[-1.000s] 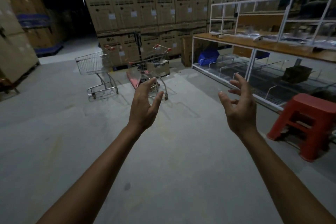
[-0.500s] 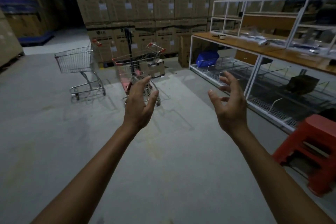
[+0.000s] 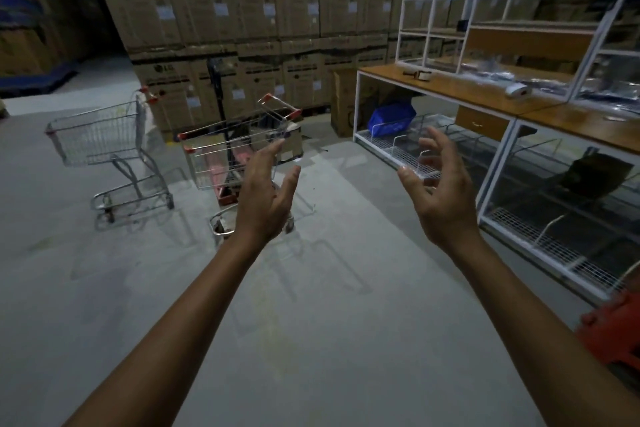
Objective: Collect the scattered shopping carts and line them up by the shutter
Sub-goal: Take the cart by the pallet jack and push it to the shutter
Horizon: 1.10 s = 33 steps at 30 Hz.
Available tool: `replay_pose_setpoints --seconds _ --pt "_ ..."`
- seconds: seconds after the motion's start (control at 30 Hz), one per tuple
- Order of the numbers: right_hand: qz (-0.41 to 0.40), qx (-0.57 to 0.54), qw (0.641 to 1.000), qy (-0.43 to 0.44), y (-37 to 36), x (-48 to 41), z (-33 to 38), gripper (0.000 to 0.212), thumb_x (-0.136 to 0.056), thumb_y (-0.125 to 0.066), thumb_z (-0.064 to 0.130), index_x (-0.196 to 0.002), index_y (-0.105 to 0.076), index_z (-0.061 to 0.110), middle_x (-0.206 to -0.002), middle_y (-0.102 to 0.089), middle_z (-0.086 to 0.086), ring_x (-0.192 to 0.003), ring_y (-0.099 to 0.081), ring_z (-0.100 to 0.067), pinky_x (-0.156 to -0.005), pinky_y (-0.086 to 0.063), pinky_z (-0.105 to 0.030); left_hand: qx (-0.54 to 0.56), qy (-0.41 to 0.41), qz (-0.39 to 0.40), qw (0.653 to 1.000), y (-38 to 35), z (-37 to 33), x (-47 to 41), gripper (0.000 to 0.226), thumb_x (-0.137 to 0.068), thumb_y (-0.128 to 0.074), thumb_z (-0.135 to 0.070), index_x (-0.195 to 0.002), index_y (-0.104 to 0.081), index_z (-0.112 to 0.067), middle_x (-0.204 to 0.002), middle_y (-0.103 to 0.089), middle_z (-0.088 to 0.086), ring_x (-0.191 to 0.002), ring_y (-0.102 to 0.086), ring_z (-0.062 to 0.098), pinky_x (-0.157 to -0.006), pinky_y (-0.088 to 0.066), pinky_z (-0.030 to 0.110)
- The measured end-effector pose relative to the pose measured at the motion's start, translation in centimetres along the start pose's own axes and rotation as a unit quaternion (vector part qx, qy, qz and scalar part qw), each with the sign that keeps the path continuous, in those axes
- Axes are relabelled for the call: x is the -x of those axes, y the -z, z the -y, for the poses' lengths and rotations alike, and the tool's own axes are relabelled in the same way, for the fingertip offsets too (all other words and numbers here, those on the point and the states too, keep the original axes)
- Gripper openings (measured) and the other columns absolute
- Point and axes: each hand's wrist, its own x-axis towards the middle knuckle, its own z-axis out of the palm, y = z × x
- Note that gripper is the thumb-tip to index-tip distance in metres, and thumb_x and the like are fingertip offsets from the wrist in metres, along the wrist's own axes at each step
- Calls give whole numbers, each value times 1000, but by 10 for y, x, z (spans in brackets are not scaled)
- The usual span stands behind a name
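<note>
Two wire shopping carts with red handle ends stand on the grey concrete floor. The nearer cart [image 3: 221,156] is just ahead of me, partly hidden behind my left hand [image 3: 265,199]. The second cart [image 3: 100,139] stands further left. Both my arms are stretched forward. My left hand is open, fingers apart, in front of the nearer cart without touching it. My right hand [image 3: 440,189] is open too, held to the right of that cart, in front of the white shelving. No shutter is in view.
A wall of stacked cardboard boxes [image 3: 242,3] closes off the back. A pallet jack [image 3: 221,135] stands behind the nearer cart. White wire shelving with wooden tops [image 3: 498,94] runs along the right. A red plastic stool [image 3: 613,329] sits at the right edge.
I have moved closer to the carts, which now look larger and nearer. Both hands stay open and raised ahead. The red stool has slid to the right edge of view.
</note>
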Motion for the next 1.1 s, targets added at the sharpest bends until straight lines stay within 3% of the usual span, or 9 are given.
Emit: replay_pose_setpoints --seconds 0.23,0.57,0.7,0.83,0.97,1.1 --pt "-13 -7 1000 -12 -32 -106 -127 70 -92 -58 48 -151 -32 23 -141 -50 -2 -116 -52 -7 -83 -49 -21 3 -1 18 1000 -128 57 -106 63 -96 -40 -56 -144 -47 -16 -138 -54 11 -121 -54 24 -95 -51 53" --pt "-19 -20 999 -34 -43 -304 -334 74 -89 -57 53 -152 -32 24 -140 -49 0 -119 -53 -15 -91 -56 -45 15 -3 22 1000 -349 105 -288 62 -96 -43 -53 -144 -47 -13 -140 -54 12 -126 -53 26 -98 -49 56" --pt "-5 -20 999 -31 -49 -385 -394 67 -93 -59 46 -151 -33 26 -142 -47 -2 -121 -53 -16 -90 -57 -43 15 4 7 1000 -412 114 -357 59 -96 -44 -51 -143 -47 -14 -139 -54 10 -125 -53 26 -97 -50 57" --pt "7 -18 1000 -20 -67 -444 -450 64 -92 -57 50 -148 -37 26 -140 -48 -2 -119 -52 -13 -88 -57 -39 1 9 -4 1000 -466 136 -411 60 -96 -42 -52 -142 -47 -14 -136 -56 11 -122 -55 26 -94 -51 56" --pt "21 -11 1000 -12 -97 -496 -512 64 -92 -56 52 -148 -38 26 -140 -48 -2 -117 -53 -12 -86 -57 -34 5 18 -14 1000 -518 181 -457 59 -97 -42 -53 -143 -46 -16 -137 -55 11 -123 -55 28 -95 -49 57" --pt "30 -16 999 -8 -143 -563 -583 65 -92 -56 52 -149 -38 26 -141 -48 -1 -118 -51 -8 -90 -56 -39 -2 21 -32 999 -575 238 -513 59 -97 -43 -52 -143 -46 -15 -137 -55 11 -122 -55 27 -95 -50 55"
